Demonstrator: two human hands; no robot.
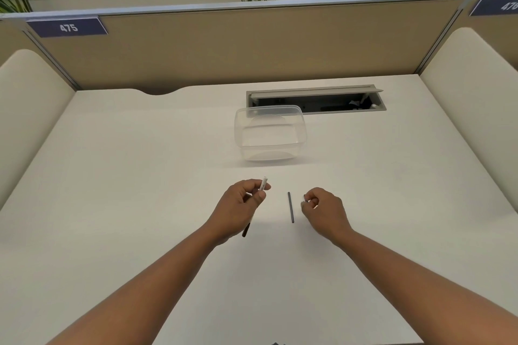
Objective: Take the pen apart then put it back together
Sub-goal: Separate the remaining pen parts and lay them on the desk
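Head view: left hand grips the white pen barrel — fingers curled round it, white end poking up past the fingertips, dark end sticking out below the wrist. Right hand has fingers curled, pinching a tiny dark piece at the fingertips; too small to tell what it is. Thin dark refill lies flat on the white table between both hands, touching neither. Clear plastic tub sits further back, near an open cable tray
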